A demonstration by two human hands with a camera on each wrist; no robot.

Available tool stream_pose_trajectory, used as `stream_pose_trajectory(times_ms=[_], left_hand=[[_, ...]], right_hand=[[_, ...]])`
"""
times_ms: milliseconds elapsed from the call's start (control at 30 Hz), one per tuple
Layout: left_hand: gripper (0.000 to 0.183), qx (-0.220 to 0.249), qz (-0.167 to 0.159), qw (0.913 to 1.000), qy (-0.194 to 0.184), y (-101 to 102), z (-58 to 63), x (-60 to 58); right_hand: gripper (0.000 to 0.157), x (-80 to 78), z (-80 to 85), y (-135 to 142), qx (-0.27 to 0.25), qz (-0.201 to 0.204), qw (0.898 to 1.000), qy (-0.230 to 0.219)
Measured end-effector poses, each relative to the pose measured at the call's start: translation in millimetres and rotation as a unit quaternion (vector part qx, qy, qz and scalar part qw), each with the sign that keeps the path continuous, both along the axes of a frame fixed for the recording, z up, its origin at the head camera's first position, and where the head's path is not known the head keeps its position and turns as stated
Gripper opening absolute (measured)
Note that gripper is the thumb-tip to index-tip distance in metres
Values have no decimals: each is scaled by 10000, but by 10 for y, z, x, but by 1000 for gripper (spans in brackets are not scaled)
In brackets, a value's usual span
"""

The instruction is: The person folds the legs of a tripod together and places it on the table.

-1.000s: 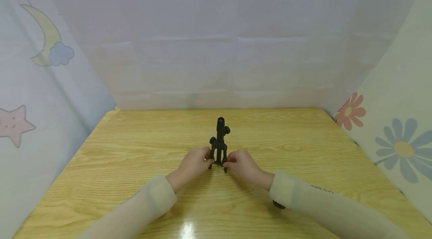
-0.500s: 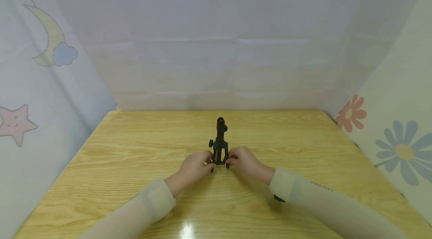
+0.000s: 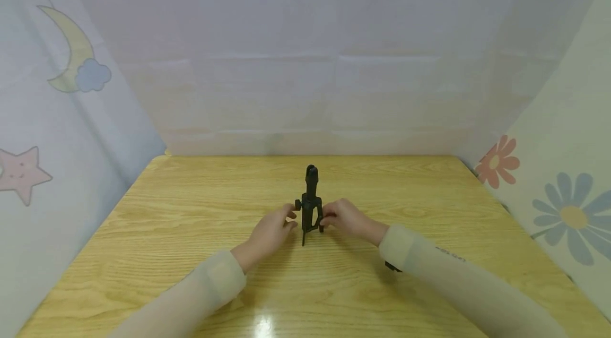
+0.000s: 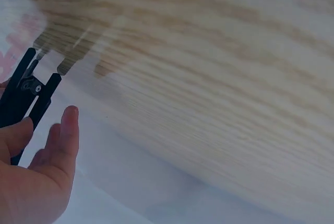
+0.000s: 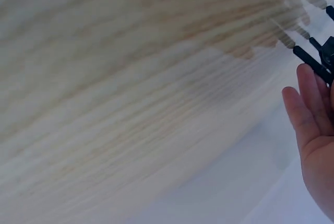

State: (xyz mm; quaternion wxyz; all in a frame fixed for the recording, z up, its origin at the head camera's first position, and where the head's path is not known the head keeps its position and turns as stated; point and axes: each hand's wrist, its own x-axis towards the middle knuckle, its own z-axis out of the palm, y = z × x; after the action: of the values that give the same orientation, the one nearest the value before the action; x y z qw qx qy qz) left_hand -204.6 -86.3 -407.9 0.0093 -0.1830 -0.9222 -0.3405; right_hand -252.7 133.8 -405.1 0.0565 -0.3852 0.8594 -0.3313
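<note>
A small black tripod (image 3: 311,184) with side knobs stands upright near the middle of the wooden table, its legs partly spread. My right hand (image 3: 347,217) pinches its right leg between thumb and fingers. To the left, my left hand (image 3: 271,233) is held beside the tripod with thumb and fingers parted and a small gap to the leg. In the left wrist view, the tripod's legs (image 4: 45,100) appear past my thumb. Only part of the tripod (image 5: 308,61) shows at the edge of the right wrist view, by my right fingers.
The wooden table (image 3: 191,189) reaches a pale cloth wall (image 3: 305,88) at the back. Patterned cloth panels with a moon (image 3: 71,46) and flowers (image 3: 573,217) flank it. A dark object (image 3: 393,267) shows beneath my right sleeve.
The tripod has turned a little, and its left leg now appears edge-on. My left hand has come off that leg and moved slightly left. My right hand stays at the right leg.
</note>
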Motion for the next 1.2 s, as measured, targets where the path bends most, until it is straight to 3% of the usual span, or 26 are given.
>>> stream_pose_trajectory(times_ms=[200, 400, 600, 1033, 1200], left_hand=[[28, 685, -195, 9969, -322, -26, -18, -87], [19, 944, -563, 9935, -282, -47, -40, -167], [16, 936, -803, 9922, -176, -54, -25, -214], [16, 936, -939, 9912, 1, -92, -58, -285], [15, 828, -972, 9918, 11, -103, -47, -290]], right_hand=[[7, -84, 13, -2, 54, 135, 9996, -237], [5, -134, 10, -13, -12, 368, 9992, -164], [5, -146, 22, -56, 16, 389, 9992, -106], [8, -50, 2, -80, 38, -62, 9995, -315], [7, -42, -25, -115, 19, -75, 10000, -46]])
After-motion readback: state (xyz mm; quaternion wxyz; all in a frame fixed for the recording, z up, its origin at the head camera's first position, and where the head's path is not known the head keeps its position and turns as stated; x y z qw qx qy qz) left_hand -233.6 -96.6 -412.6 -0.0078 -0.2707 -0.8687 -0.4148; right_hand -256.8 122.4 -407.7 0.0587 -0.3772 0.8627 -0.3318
